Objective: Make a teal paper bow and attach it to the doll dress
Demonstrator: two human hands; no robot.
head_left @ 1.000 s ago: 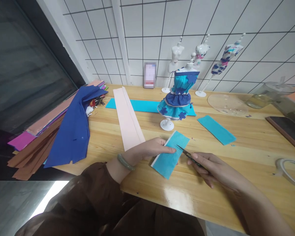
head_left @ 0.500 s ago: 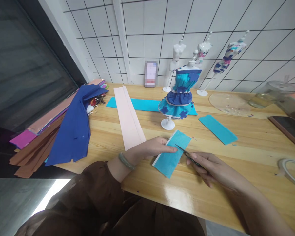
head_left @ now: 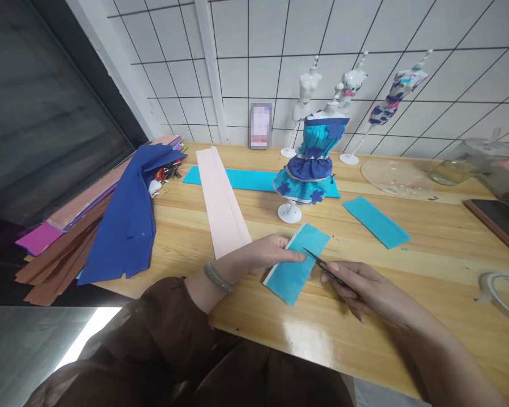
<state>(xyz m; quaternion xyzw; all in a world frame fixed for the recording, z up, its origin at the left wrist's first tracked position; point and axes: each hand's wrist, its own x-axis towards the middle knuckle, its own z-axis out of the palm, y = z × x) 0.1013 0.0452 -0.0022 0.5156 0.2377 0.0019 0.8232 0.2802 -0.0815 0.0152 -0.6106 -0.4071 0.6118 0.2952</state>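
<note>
A rectangle of turquoise crepe paper (head_left: 294,277) with a white strip along its left edge is held just above the table. My left hand (head_left: 269,252) grips it, thumb on top and the other fingers underneath, mostly hidden. In my right hand (head_left: 354,285) is a pair of small dark scissors (head_left: 331,270), its pointed tip lying over the paper by my left thumb. Whether the blades have cut into the paper I cannot tell. Just beyond stands a small mannequin (head_left: 314,161) wearing a turquoise and dark blue paper dress.
A pink paper strip (head_left: 220,203) and a long turquoise strip (head_left: 246,180) lie behind my left hand. Another turquoise piece (head_left: 376,222) is at right. Blue paper (head_left: 123,220) tops a stack at left. White mannequins (head_left: 309,87), a phone (head_left: 261,127) and a tape roll (head_left: 503,294) surround the workspace.
</note>
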